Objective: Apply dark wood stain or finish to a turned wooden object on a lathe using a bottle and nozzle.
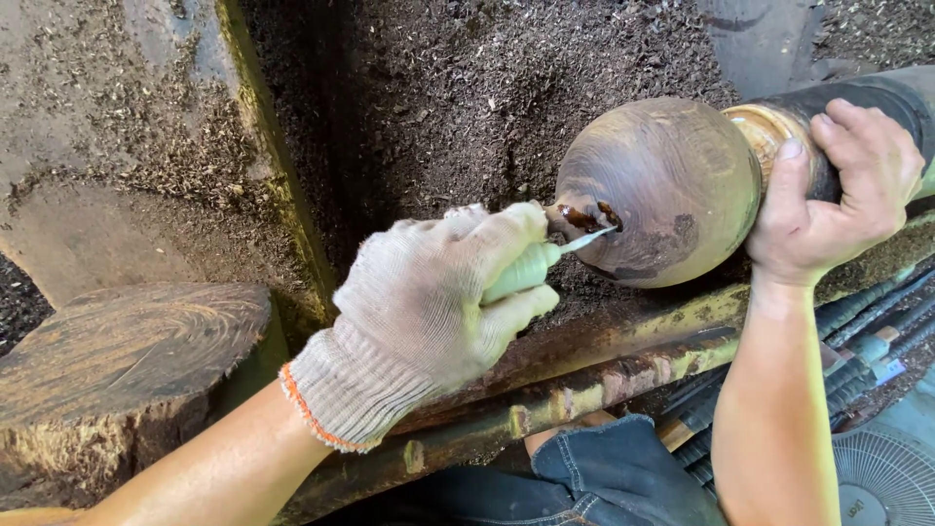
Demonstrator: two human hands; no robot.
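Dark brown turned wood: a rounded, egg-shaped wooden vessel (662,190) lies on its side, right of centre, mounted on a lathe spindle that runs off to the right. Looks solid, stiff and heavy. The surface is smooth, likely slick under a bare palm; a rough cavity shows at its left end. Best hold appears to be the neck end, where it meets the dark cylindrical chuck (877,97).

The bare right hand (847,195) is wrapped around that neck and chuck junction, fingers curled over the top. The left hand (438,302), in a white knitted glove with an orange cuff, is closed on a small pale green-handled blade tool (545,263), its tip at the cavity.

Around: a rusty yellow-flecked lathe bed rail (545,390) sits close beneath the vessel and crowds access from below. A sawn log stump (127,360) sits near left. Sawdust (467,88) covers the far ground. Blue denim cloth (604,477) lies near; a white fan grille (881,477) at near right.
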